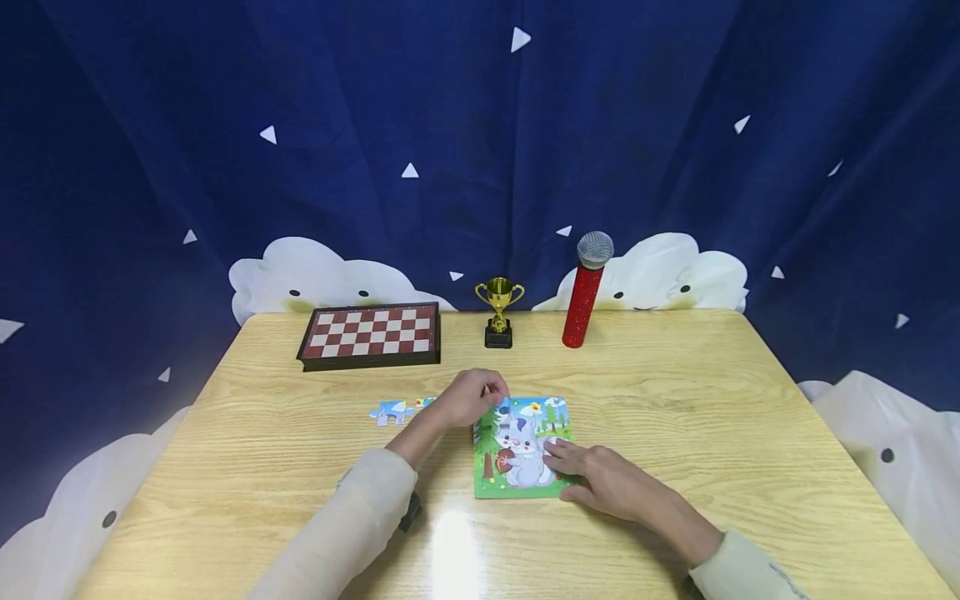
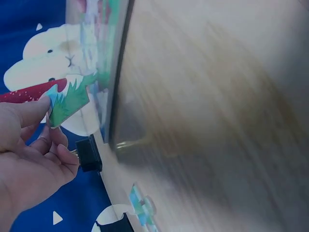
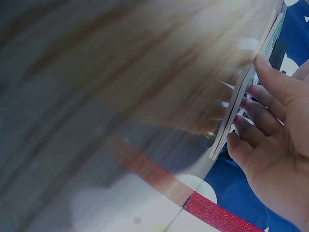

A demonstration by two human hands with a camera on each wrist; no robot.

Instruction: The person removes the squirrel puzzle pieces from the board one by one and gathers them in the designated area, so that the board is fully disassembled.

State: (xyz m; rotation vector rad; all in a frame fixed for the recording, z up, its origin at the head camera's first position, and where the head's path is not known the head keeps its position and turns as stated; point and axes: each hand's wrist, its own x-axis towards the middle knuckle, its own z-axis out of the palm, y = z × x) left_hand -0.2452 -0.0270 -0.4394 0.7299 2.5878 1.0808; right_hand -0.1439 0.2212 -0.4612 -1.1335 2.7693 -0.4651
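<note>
A squirrel jigsaw puzzle (image 1: 525,458) in a green-edged board lies on the wooden table. Over its upper left part, my left hand (image 1: 468,398) pinches a puzzle piece (image 2: 72,104) between thumb and fingers. That piece, green with a blue corner, is tilted above the board in the left wrist view. My right hand (image 1: 603,479) rests on the puzzle's right side, fingers spread over the picture and thumb at the board's edge. Left of the board lie loose puzzle pieces (image 1: 392,412), partly hidden behind my left forearm.
At the back left sits a red-and-white checkered board box (image 1: 371,333). A small gold trophy (image 1: 498,312) stands at the back middle, with a red glittery microphone (image 1: 583,304) upright to its right. A dark blue curtain (image 1: 480,125) hangs behind the table (image 1: 697,400).
</note>
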